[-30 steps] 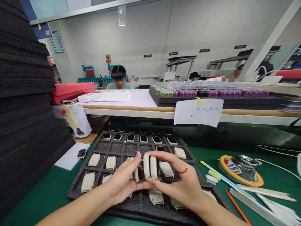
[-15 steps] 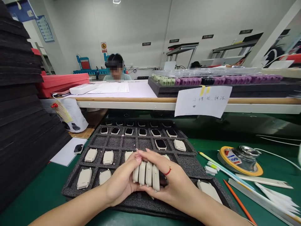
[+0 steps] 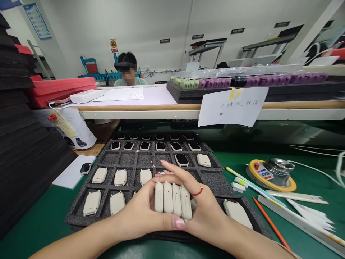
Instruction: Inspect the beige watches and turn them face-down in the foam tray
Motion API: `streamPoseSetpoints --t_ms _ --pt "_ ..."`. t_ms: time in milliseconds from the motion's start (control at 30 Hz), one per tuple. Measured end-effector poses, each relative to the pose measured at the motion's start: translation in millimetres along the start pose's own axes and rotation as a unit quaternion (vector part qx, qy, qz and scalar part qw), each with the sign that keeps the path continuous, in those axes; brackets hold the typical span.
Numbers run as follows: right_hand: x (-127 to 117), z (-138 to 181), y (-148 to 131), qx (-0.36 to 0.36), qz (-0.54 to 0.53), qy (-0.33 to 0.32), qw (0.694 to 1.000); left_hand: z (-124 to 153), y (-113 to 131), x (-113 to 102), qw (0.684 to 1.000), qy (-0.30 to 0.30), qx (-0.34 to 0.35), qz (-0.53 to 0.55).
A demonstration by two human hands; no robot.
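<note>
Several cream smartwatch cases (image 3: pixel 172 199) stand side by side as a row between my palms, narrow edges toward me. My left hand (image 3: pixel 142 212) is closed round the left end, its thumb along the bottom edge. My right hand (image 3: pixel 203 212), with a thin red cord at the wrist, grips the right end, its fingers reaching across the far side. Both hands are above a dark grey foam tray (image 3: pixel 218 183). In its compartments lie cream cases back up, such as one watch case (image 3: pixel 92 203), and others with black screens up, such as one watch (image 3: pixel 182 159). My hands hide part of the tray.
At the left, a watch (image 3: pixel 85 168) lies on white paper (image 3: pixel 71 174) beside stacked black foam trays (image 3: pixel 35 151). On the right are an orange stick (image 3: pixel 272 223), a yellow tape roll (image 3: pixel 289 186) and a glass bottle (image 3: pixel 279 169). Beyond the shelf (image 3: pixel 151 114) sits a person (image 3: pixel 129 72).
The row of cases has turned so its edges face me more squarely. My left thumb has come down from the top to the lower edge. The camera view has shifted slightly.
</note>
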State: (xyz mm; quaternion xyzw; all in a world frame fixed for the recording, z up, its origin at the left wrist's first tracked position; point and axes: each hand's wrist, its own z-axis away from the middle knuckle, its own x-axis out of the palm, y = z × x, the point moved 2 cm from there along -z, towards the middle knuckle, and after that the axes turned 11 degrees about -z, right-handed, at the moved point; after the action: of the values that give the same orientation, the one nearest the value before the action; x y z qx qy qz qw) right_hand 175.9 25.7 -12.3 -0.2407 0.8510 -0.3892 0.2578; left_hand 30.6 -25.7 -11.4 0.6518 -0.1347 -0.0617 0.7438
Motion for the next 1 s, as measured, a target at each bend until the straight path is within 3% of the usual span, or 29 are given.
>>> streamPoseSetpoints --t_ms 467,1000 --pt "-0.2 -1.9 0.0 0.005 -0.046 -0.015 0.999 0.2 4.2 2.1 0.995 0.036 -0.019 -0.096" --pt "-1.5 -2.3 -2.5 -0.010 -0.042 -0.012 0.999 4.1 -2.1 2.1 0.998 0.012 -0.008 -0.066"
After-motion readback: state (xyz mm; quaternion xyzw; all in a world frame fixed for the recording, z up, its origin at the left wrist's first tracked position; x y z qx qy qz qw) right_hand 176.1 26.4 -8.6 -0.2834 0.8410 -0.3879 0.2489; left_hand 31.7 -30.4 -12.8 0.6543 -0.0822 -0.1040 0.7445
